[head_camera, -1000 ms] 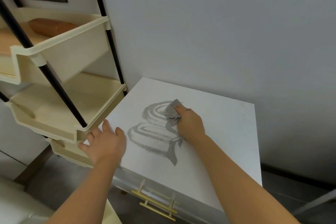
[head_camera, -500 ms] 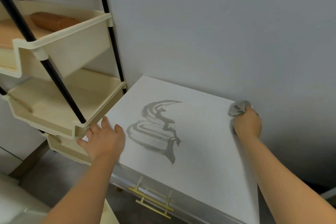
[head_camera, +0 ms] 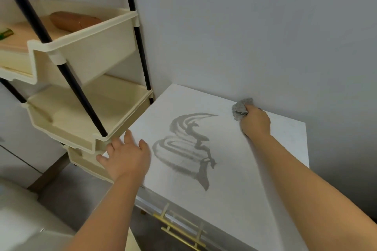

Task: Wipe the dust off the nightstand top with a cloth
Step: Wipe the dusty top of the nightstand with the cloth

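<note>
The white nightstand top (head_camera: 240,171) fills the lower middle of the view, pushed against a grey wall. A curved grey smear (head_camera: 187,146) marks its middle. My right hand (head_camera: 255,122) is closed around a crumpled grey cloth (head_camera: 240,108) and presses it on the top near the back edge by the wall. My left hand (head_camera: 127,157) lies flat with fingers spread on the left front corner of the nightstand, holding nothing.
A cream shelf cart (head_camera: 85,96) with black poles stands tight against the nightstand's left side; its upper tray holds a brown roll (head_camera: 73,21). A gold drawer handle (head_camera: 179,230) juts from the front. A white rounded object (head_camera: 20,222) sits at lower left.
My right hand swept the cloth from the smear out to the back right corner, then came back a little leftward along the wall. My left hand stayed on the corner.
</note>
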